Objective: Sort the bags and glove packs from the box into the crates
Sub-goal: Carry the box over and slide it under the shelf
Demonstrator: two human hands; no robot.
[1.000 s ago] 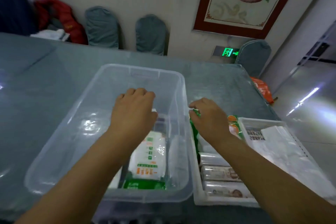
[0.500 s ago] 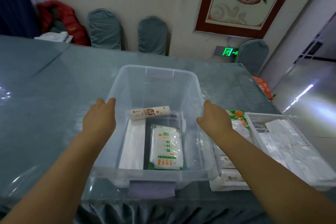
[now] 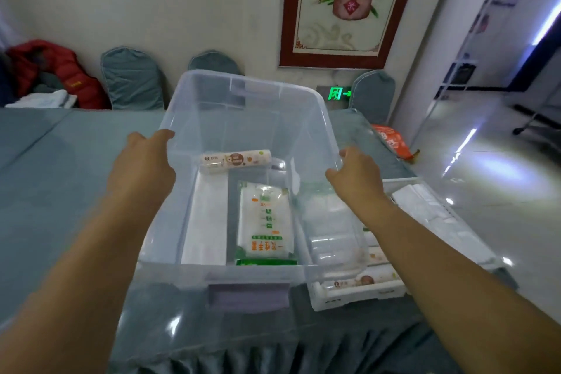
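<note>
Roll (image 3: 236, 160) behind glove pack (image 3: 264, 223) in box (image 3: 243, 88); crates (image 3: 358, 294) right.

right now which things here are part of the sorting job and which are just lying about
Part of the job:
clear box
roll of bags
glove pack
flat white pack
white crates
left hand
right hand

Lying about:
red jacket
chairs
framed picture
orange bag

Framed pic (image 3: 346, 6) (red), teal chairs (image 3: 133, 79).
</note>
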